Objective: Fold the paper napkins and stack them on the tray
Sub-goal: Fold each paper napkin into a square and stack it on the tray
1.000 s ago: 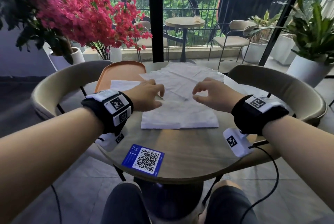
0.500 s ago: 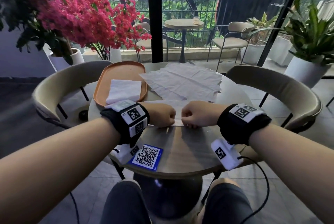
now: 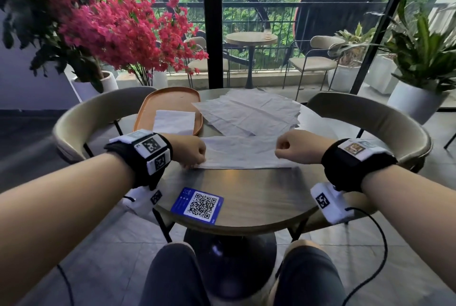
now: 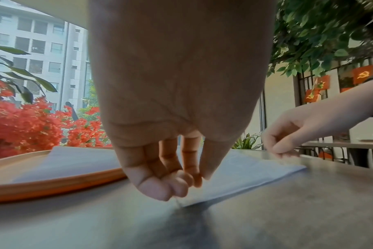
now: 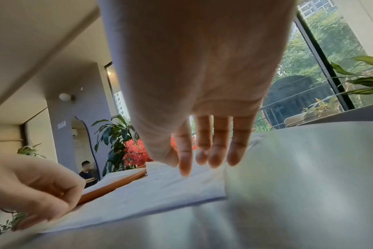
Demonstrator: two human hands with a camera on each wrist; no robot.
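A white napkin, folded in half, lies across the middle of the round table. My left hand has its fingers curled and pinches the napkin's near left corner. My right hand, also curled, pinches the near edge towards the right end, with its fingertips down on the paper. An orange tray at the back left holds one folded napkin. A pile of unfolded napkins lies behind, to the right of the tray.
A blue QR card sits near the table's front edge. Curved beige chairs stand left and right. Pink flowers rise at the back left, and a potted plant at the right.
The napkin went from spread flat to folded in half. Both fists met at the middle of its near edge, then slid apart towards its two ends.
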